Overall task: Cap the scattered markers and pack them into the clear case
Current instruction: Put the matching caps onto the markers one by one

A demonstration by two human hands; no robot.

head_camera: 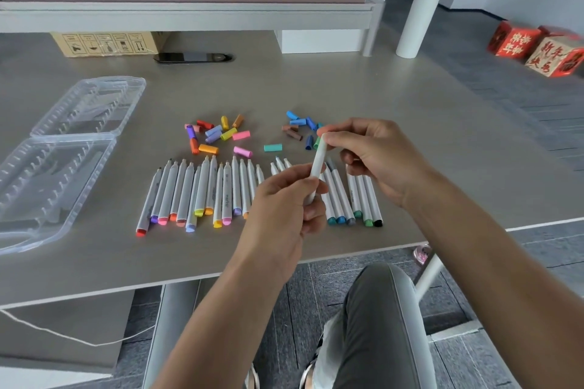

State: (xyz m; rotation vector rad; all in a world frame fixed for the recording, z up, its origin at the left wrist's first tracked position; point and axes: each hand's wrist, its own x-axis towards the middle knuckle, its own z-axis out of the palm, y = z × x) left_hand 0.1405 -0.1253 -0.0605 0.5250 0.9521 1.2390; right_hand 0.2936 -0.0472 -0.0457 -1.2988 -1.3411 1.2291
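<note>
A white marker is held above the desk: its lower barrel is wrapped by the left hand, while a green cap at its top end is pinched closed by the right hand. Whether the cap is fully seated cannot be told.

Risks, judged: the cap may be pushed on crooked or left loose, so the tip dries or ink is smeared on fingers. A wrong-colour cap may be picked from the loose caps. The row of markers below may be knocked and rolled off the near edge.

Markers are slim, smooth white plastic tubes with coloured ends. Caps are short, blocky, matte. The clear case lies open and empty at the left, thin ribbed transparent plastic with slotted dividers.
</note>
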